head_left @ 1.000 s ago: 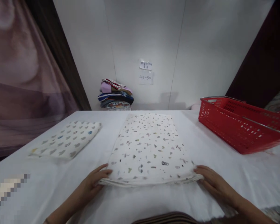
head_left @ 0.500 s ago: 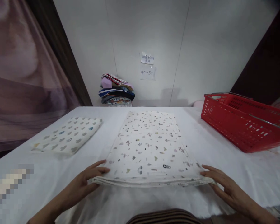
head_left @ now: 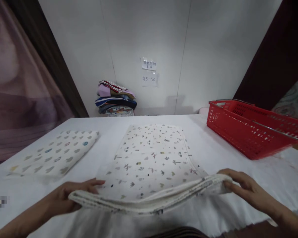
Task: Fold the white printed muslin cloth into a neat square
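Note:
A white cloth with small printed figures (head_left: 151, 155) lies folded in layers on the white table. Its near edge is raised and sags in the middle. My left hand (head_left: 76, 195) grips the near left corner, with the fingers on top and the thumb hidden under the layers. At the near right corner, my right hand (head_left: 240, 185) pinches the layered edge between thumb and fingers. Another folded cloth, with grey cloud-like shapes (head_left: 57, 152), lies flat to the left, touched by neither hand.
A red perforated basket (head_left: 253, 132) with metal handles stands at the right. Against the wall at the back is a stack of folded fabrics (head_left: 116, 99). Two paper labels (head_left: 149, 79) are on the wall. The white table (head_left: 198, 135) extends under the cloths.
The near edge of the printed cloth has been lifted, its right corner higher. My hands have moved apart and now hold the corners. The view has shifted slightly to the right.

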`<state>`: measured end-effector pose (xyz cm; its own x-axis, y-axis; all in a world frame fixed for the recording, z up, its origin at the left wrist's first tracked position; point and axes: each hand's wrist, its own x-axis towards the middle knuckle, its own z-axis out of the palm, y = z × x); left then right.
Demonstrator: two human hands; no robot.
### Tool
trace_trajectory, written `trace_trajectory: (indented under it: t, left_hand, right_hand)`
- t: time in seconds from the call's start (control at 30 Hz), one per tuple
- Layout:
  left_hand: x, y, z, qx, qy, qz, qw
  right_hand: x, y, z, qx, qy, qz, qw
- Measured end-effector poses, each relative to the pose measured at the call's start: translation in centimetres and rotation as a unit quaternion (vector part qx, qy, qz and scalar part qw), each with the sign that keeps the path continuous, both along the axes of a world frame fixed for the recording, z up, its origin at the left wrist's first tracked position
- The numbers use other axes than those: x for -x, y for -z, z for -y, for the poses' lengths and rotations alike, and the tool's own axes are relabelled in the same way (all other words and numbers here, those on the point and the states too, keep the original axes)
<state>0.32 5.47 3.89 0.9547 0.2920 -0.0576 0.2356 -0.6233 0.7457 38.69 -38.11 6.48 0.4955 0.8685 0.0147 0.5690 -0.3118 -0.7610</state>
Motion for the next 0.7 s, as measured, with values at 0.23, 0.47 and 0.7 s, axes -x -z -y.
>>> trace_trajectory:
  t: [0.23,0.47,0.7]
  left_hand:
    - [-8.8,-5.9,-5.2,0.302,-0.115,0.105,0.941]
    - [-19.8,-6.7,-11.5,0.372,-0.185,0.166,0.894]
    - [-28.2,-2.2,-17.0,0.379,-0.267,0.17,0.87]
  right_hand:
    - [-7.1,-2.3,-7.8,-0.113,0.066,-0.072,0.989]
    - [-15.7,-2.1,-17.2,-0.164,0.124,-0.175,0.963]
    - [-21.6,1.7,-25.3,-0.109,0.162,-0.189,0.962]
